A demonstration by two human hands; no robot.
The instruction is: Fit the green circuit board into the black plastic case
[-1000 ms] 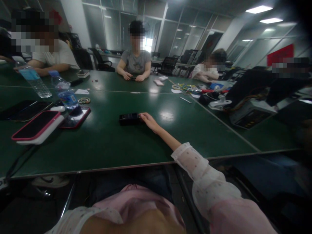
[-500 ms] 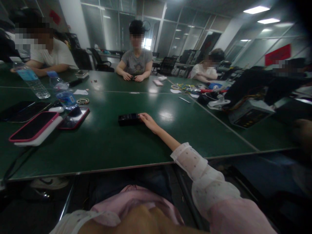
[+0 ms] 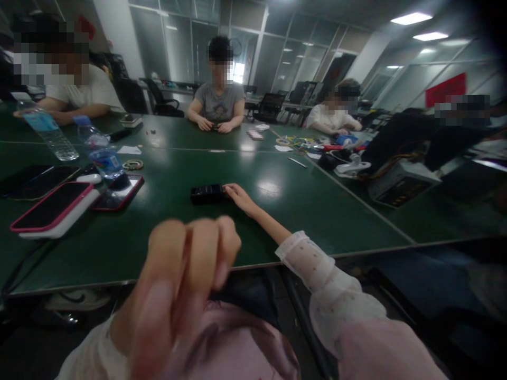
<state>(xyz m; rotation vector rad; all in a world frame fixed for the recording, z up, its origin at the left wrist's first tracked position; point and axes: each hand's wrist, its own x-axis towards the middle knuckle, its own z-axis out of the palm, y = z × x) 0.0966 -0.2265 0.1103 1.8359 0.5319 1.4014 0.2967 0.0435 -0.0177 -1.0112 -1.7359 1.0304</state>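
Note:
My right hand (image 3: 238, 197) reaches over the green table (image 3: 309, 211), its fingertips pinched at the right end of a small black box-shaped device (image 3: 207, 193). The device lies on the tabletop and has glossy dark panels on its upper side; its exact kind cannot be made out. My left hand (image 3: 186, 269) is raised close to the camera, low in the view, in front of my lap and the table's near edge. Its fingers are curled in, and nothing shows in them. White dotted sleeves cover both forearms.
On the left are a pink-edged phone on a white box (image 3: 55, 208), another phone (image 3: 119, 192), two water bottles (image 3: 105, 153) and a tape roll (image 3: 133, 165). A pen (image 3: 297, 162), cables (image 3: 301, 143) and a metal power supply box (image 3: 402, 182) are rightward. Several people sit around.
My left hand has come up from below into view, close to the camera, with its fingers curled. My right hand stays at the device's right end. The view has shifted slightly.

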